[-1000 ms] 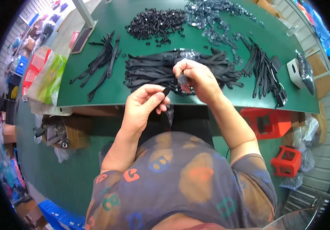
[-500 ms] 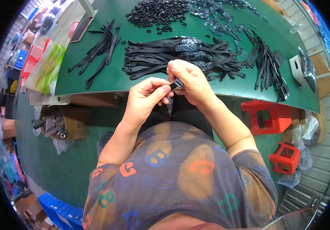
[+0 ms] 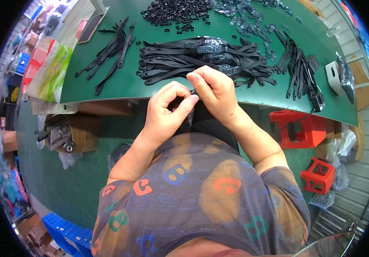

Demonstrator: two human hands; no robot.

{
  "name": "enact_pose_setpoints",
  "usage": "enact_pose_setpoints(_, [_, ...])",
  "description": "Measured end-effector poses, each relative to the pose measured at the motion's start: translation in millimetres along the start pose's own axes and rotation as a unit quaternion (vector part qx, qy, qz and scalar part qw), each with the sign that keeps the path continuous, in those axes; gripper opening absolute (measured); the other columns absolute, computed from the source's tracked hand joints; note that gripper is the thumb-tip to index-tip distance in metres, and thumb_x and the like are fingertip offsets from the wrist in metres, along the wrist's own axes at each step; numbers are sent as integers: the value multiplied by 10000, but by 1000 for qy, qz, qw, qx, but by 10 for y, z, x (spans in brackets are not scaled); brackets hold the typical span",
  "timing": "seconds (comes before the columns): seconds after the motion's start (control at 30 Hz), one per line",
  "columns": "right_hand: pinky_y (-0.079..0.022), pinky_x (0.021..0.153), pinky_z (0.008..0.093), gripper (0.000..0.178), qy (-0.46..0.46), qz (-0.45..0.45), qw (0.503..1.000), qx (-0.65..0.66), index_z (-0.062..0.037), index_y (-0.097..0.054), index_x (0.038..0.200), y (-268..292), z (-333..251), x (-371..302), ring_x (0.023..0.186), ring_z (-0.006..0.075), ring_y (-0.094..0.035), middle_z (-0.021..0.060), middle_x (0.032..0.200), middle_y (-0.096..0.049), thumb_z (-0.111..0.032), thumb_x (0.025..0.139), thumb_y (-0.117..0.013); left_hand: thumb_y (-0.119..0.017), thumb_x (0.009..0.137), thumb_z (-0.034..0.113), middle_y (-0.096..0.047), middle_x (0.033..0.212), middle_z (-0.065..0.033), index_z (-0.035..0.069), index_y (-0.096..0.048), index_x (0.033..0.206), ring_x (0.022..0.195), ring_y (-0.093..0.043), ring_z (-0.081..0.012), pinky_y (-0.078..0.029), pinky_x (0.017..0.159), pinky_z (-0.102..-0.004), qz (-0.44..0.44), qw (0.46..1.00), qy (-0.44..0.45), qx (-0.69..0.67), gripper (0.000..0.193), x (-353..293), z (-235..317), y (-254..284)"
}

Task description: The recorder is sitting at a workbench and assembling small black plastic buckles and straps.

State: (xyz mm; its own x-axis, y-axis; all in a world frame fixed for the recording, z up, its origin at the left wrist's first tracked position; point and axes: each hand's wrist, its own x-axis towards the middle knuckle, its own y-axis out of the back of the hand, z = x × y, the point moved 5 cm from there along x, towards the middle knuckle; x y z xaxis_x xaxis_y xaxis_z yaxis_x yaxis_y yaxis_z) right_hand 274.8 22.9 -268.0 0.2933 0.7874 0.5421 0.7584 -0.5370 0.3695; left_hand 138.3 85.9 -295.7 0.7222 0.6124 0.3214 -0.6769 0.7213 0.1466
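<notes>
Just in front of the table's near edge, my left hand (image 3: 166, 112) and my right hand (image 3: 217, 92) meet with fingers closed. Between their fingertips is a black strap (image 3: 193, 92), mostly covered by the fingers. The small buckle at its end is hidden now. A dark length hangs below my left fingers. Behind my hands lies a wide bundle of black straps (image 3: 167, 64), with shiny clear-looking buckles (image 3: 212, 49) across its middle.
The green table (image 3: 120, 88) bears a pile of small black clips (image 3: 174, 15), clear plastic pieces (image 3: 246, 25), and more straps at left (image 3: 107, 51) and right (image 3: 300, 77). A white container (image 3: 332, 77) stands far right. Red stools (image 3: 298, 130) are below.
My fingertips have closed in over the strap end, covering the buckle that showed earlier. My left hand has tilted inward and come nearer to my right.
</notes>
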Motion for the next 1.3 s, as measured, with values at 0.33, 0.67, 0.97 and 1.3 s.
enact_pose_setpoints(0.33, [-471,698,284,145,-52,-54,997,28,4,-683,966,72,91,14,789,174,-582,69,887,-628,-138,951,-660,-579,909,50,-622,1196,-147,6,-561,762,905,-685,-203,-514,821,-316,-62,953,94,-280,155,-46,-100,-5])
enact_pose_setpoints(0.67, [-478,890,335,162,47,-140,989,-5,-22,-722,1004,205,-50,-1,1020,222,-587,100,1091,-595,-63,849,-747,-785,814,37,-640,1077,-16,56,-577,1178,795,-581,-74,-498,737,-229,22,996,47,-76,420,-11,-69,21])
enact_pose_setpoints(0.97, [-464,827,296,146,0,-125,992,-18,-8,-706,983,224,-33,-21,942,184,-577,79,1000,-597,-82,860,-728,-794,793,22,-593,818,-15,57,-703,1054,656,-497,-85,-406,549,-235,51,994,-39,93,279,22,-9,78])
enact_pose_setpoints(1.3, [-461,801,288,94,-43,-144,989,15,-11,-668,890,218,4,5,880,169,-579,69,942,-603,-63,825,-710,-789,811,32,-608,877,12,55,-709,1073,669,-466,-41,-367,560,-193,67,994,-72,49,275,-3,-54,115])
